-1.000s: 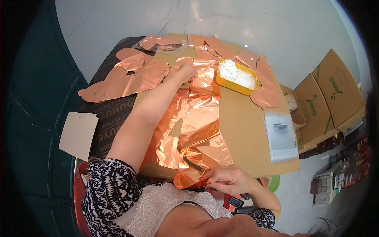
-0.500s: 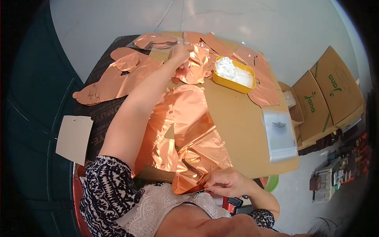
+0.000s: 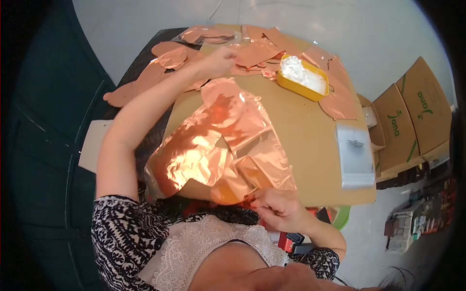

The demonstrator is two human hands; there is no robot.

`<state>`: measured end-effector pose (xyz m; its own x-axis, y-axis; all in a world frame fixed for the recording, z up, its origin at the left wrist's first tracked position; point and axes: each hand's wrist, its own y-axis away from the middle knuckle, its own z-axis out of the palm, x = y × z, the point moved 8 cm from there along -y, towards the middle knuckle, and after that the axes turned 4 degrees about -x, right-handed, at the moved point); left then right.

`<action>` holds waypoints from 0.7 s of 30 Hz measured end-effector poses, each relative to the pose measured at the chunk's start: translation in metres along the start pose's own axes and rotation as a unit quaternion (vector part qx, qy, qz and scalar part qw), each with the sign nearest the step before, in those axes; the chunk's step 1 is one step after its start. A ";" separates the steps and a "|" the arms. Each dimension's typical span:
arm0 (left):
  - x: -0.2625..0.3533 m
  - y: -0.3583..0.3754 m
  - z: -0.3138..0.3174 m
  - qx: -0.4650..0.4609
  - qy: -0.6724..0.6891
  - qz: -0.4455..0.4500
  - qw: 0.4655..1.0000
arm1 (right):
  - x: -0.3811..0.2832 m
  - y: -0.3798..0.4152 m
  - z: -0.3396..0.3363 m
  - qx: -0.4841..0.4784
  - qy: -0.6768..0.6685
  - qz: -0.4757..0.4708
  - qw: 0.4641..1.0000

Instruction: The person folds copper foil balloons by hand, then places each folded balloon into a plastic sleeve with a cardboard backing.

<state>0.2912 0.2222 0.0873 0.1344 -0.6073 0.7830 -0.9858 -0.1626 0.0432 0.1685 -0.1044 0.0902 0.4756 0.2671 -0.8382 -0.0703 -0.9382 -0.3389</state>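
A large shiny copper foil piece (image 3: 204, 145) with creases and a triangular gap spreads across the near part of the cardboard-covered table. At its near edge, my right hand (image 3: 279, 208) pinches the foil's rounded lower corner. My left hand (image 3: 221, 62) is beyond the foil's far end, fingers curled, close to other flat copper foil pieces (image 3: 259, 52). Whatever lies within those fingers is hidden. A yellow tray (image 3: 303, 91) of white material stands right of this hand.
More copper foil shapes (image 3: 131, 92) lie at the left and far edges. A stack of clear plastic bags (image 3: 357, 162) is on the right side of the table (image 3: 310, 145). Cardboard boxes (image 3: 427, 111) stand beyond it. A white card (image 3: 92, 148) is at the left.
The large foil has shifted and spread out flatter to the left. My left hand has left the crumpled far part of the foil. The view has shifted, and my right hand still pinches the near corner.
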 end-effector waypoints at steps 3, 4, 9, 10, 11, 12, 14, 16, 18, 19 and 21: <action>0.040 0.084 0.019 -0.090 -0.129 0.118 0.980 | -0.014 -0.001 0.008 0.004 0.102 -0.022 0.995; 0.052 0.113 0.031 -0.132 -0.183 0.165 0.960 | -0.020 -0.001 0.011 0.015 0.125 -0.031 0.992; 0.116 0.235 0.068 -0.216 -0.235 0.229 0.920 | -0.045 -0.002 0.032 0.054 0.216 -0.074 0.972; 0.125 0.250 0.074 -0.210 -0.211 0.237 0.925 | -0.049 -0.003 0.036 0.057 0.233 -0.078 0.968; 0.131 0.262 0.083 -0.176 -0.254 0.232 0.922 | -0.051 -0.004 0.042 0.054 0.237 -0.081 0.967; 0.121 0.257 0.096 -0.141 -0.294 0.234 0.916 | -0.033 -0.011 0.044 0.052 0.247 -0.081 0.964; 0.125 0.271 0.111 -0.072 -0.324 0.245 0.911 | -0.034 -0.013 0.054 0.020 0.252 -0.064 0.965; 0.117 0.279 0.124 -0.006 -0.306 0.276 0.911 | -0.035 -0.014 0.064 -0.032 0.253 -0.026 0.967; 0.102 0.281 0.136 0.046 -0.261 0.301 0.916 | -0.045 -0.017 0.068 -0.001 0.229 -0.103 0.968; 0.088 0.276 0.143 0.035 -0.253 0.299 0.919 | -0.042 -0.019 0.066 0.015 0.219 -0.141 0.965; 0.080 0.280 0.146 0.024 -0.243 0.309 0.919 | -0.036 -0.017 0.050 0.037 0.212 -0.107 0.971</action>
<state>0.0404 0.0147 0.0712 -0.4082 -0.8692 0.2790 -0.8854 0.3025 -0.3529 0.1088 -0.0875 0.1048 0.8030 0.3255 -0.4992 0.0154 -0.8487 -0.5286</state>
